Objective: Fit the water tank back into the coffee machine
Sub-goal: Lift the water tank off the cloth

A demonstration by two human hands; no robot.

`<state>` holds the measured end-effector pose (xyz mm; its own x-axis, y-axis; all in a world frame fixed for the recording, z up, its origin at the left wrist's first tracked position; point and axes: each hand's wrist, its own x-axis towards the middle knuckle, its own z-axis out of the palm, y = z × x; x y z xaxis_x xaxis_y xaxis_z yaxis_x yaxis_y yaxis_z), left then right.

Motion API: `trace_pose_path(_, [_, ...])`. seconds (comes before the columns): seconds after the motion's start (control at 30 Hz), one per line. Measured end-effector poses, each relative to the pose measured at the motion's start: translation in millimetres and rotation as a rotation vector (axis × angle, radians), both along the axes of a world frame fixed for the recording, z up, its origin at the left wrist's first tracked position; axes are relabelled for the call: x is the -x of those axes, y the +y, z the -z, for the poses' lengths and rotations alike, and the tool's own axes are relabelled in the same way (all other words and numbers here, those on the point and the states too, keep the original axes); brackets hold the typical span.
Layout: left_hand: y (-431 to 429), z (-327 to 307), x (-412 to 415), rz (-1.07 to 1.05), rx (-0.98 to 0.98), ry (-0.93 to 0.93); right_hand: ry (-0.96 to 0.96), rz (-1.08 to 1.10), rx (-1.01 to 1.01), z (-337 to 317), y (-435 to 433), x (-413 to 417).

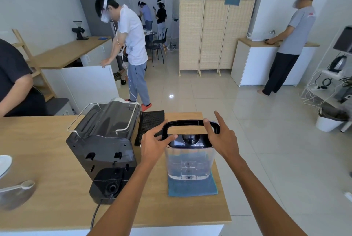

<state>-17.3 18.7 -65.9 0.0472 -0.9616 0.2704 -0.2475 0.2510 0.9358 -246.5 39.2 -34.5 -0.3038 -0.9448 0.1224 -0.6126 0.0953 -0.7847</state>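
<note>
A clear water tank [189, 161] with a dark lid and a raised black handle [190, 123] stands upright on a blue cloth [192, 188] on the wooden counter. My left hand [155, 143] grips the handle's left side, thumb on the lid. On the right side my right hand [222, 136] holds the handle, its index finger pointing up. The black coffee machine [103, 140] sits to the tank's left with its back toward me, and its bare tank base [109, 186] juts out low at the near end.
The machine's power cord [95, 214] runs off the counter's [57, 188] near edge. A black mat [151, 121] lies behind the tank. A white spoon [21, 186] and dishes sit at the far left. Several people stand about the room, one close at the left.
</note>
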Motion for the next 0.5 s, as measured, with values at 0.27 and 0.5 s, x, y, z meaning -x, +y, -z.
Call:
trace_pose_path(0.27, [2, 1, -1, 0.001, -0.009, -0.015, -0.13, 0.058, -0.056, -12, -11, -14])
trace_pose_path(0.5, [0, 2, 0, 0.089, -0.062, 0.037, -0.227, 0.057, -0.059, -16, -10, -16])
